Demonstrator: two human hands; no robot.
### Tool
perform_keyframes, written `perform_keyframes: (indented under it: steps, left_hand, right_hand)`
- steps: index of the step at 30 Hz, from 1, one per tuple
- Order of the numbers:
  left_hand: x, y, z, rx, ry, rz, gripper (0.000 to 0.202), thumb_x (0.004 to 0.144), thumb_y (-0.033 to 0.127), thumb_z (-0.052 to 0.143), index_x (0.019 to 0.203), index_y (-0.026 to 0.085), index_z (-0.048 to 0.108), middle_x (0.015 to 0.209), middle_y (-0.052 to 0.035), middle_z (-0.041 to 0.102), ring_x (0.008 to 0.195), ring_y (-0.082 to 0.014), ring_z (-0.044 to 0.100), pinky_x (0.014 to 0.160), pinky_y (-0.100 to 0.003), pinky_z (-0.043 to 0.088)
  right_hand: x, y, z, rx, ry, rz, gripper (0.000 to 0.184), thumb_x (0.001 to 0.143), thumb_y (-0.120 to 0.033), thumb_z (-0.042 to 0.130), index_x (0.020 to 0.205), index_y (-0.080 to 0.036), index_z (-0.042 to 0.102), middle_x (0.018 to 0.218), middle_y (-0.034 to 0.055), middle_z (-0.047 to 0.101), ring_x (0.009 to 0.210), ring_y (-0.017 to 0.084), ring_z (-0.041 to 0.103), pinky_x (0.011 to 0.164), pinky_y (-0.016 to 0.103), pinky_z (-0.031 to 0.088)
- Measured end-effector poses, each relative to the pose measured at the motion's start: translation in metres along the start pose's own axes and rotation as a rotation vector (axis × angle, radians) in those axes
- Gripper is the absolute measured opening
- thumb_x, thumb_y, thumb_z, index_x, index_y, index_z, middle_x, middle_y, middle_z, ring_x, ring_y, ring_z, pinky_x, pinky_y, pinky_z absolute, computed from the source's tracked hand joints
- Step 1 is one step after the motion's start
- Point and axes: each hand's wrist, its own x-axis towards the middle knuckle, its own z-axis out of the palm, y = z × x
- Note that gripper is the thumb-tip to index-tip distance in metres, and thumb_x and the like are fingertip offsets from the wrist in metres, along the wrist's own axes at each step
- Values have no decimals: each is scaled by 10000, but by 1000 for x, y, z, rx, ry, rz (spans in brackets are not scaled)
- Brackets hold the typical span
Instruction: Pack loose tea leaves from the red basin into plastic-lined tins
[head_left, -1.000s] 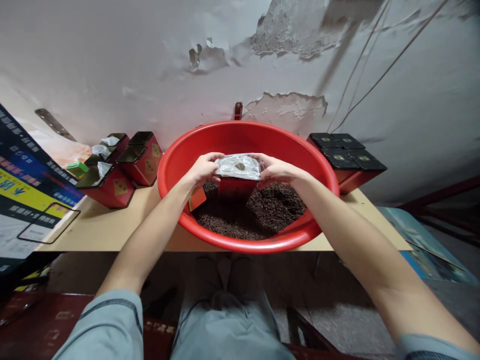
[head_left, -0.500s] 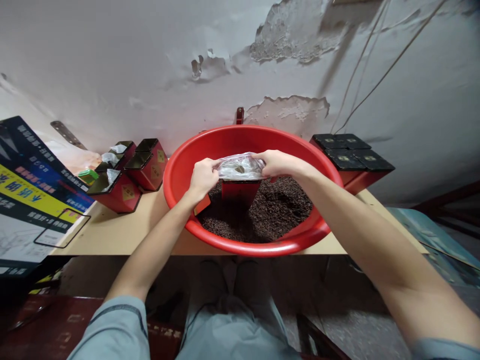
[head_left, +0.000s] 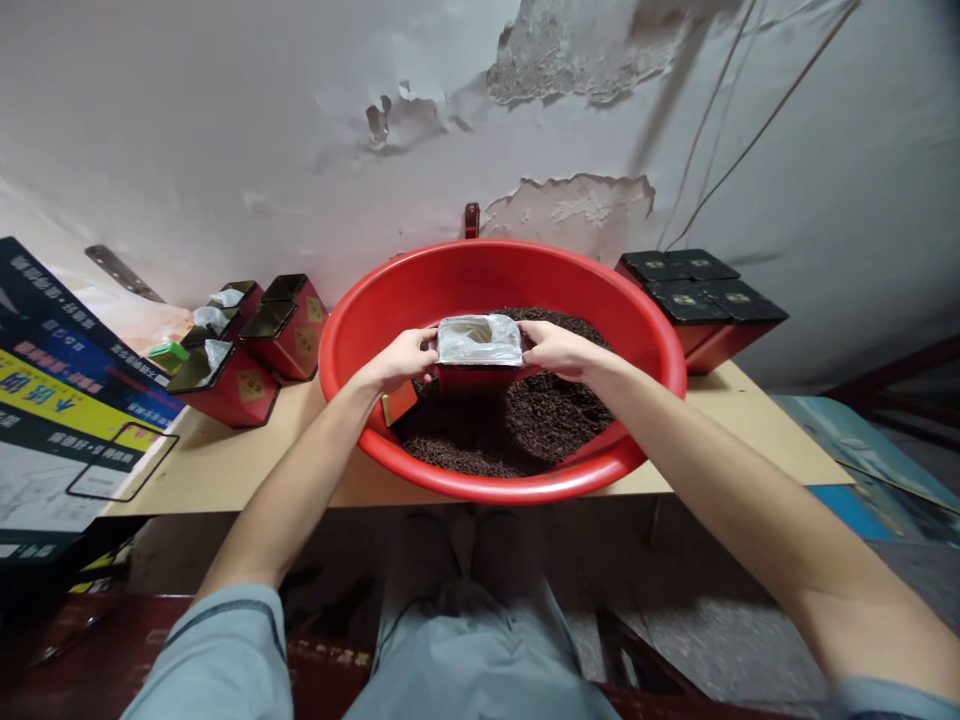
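Note:
A tall red tin [head_left: 480, 383] stands in dark brown, tea-like granules [head_left: 559, 418] inside a big red plastic basin [head_left: 499, 489]. A clear plastic bag [head_left: 480, 352] lines the tin, its mouth spread wide and its edge turned down over the rim. My left hand [head_left: 403, 358] is closed on the bag's left edge, against the tin. On the opposite side, my right hand [head_left: 556, 350] grips the bag's right edge. Their far fingertips are partly hidden. Near my left hand, a small orange piece [head_left: 399, 402] leans on the basin wall.
To the left stand several uncovered red tins [head_left: 236, 390], some with plastic poking out, and a small green box [head_left: 169, 354]. A printed carton [head_left: 67, 400] is at the far left. Black-lidded tins [head_left: 701, 310] are grouped right of the basin. Peeling wall backs the wooden table [head_left: 300, 470].
The bag's mouth was bunched and raised above the tin; now it lies flatter and wider over the rim. My hands have moved lower, to the sides of the tin's top.

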Motion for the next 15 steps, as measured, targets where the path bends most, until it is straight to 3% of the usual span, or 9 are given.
perform_keyframes:
  steps: [4,7,10,13,15]
  left_hand:
    - [0,-1,-4,-89,-50,-56,569,700,-5,590,1236,123,730,1016,-56,710,593,-55,569,475,-147,469]
    - [0,-2,0,-108,-72,-40,599,730,11,589,1309,129,688,1045,-56,678,586,-42,545,543,-171,543]
    - [-2,-7,9,-43,-9,37,692,743,-9,545,1414,142,619,1180,-88,642,614,-40,539,623,-211,609]
    - [-3,-14,15,125,97,36,784,729,-16,546,1492,162,550,1476,-171,494,701,-64,592,586,-215,599]
    - [-2,-18,10,153,67,13,805,735,5,571,1520,174,515,1489,-180,507,731,-87,619,561,-211,580]
  right_hand:
    - [1,1,9,27,65,18,411,595,-5,693,965,-172,755,905,45,820,883,244,757,739,290,617]
    - [0,6,26,18,296,-61,279,717,-106,735,988,-141,792,943,87,817,879,248,748,815,337,616]
    - [-3,19,39,-168,497,-210,403,815,-109,641,1187,-121,798,1104,116,794,1031,260,727,1013,376,570]
    - [-3,31,43,-380,534,-167,558,816,-44,578,1336,-145,755,1184,120,757,1113,266,694,1078,375,533]
    - [0,35,40,-348,462,-140,534,824,-33,583,1314,-149,761,1134,103,777,1044,251,710,1010,356,560]
